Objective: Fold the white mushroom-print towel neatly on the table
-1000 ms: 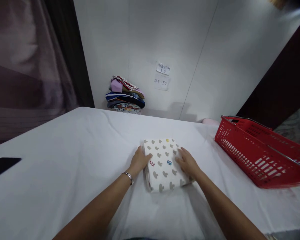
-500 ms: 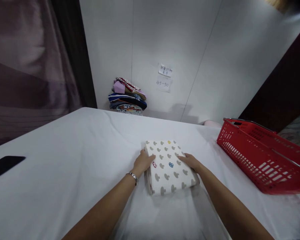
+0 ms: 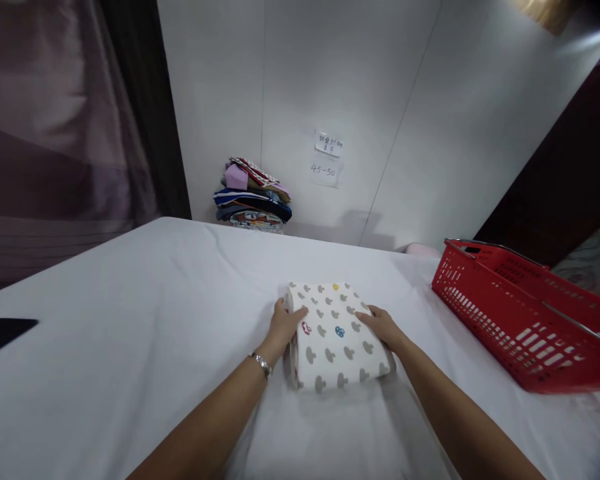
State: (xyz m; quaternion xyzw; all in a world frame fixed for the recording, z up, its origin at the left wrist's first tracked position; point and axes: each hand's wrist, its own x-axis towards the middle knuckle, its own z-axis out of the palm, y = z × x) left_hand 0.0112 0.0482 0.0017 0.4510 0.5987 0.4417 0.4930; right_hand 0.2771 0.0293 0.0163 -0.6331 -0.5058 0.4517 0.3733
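A folded white cloth (image 3: 333,347) printed with grey mushrooms and a few red, blue and yellow ones lies near the middle of the white-covered table (image 3: 190,293). My left hand (image 3: 284,327) grips its left edge, thumb on top and fingers down the side, partly hidden. On the opposite edge, my right hand (image 3: 381,325) holds the cloth the same way, its thumb laid over the printed top. A silvery bracelet (image 3: 261,364) circles my left wrist.
A red plastic basket (image 3: 510,313) with metal handles stands at the right. Folded cloths (image 3: 253,197) are stacked at the far edge by the wall. A black flat object (image 3: 5,335) lies at the left. Handwritten paper notes (image 3: 326,170) are on the wall.
Both hands keep their grip on the folded cloth, which stays in nearly the same place. The view has shifted slightly.
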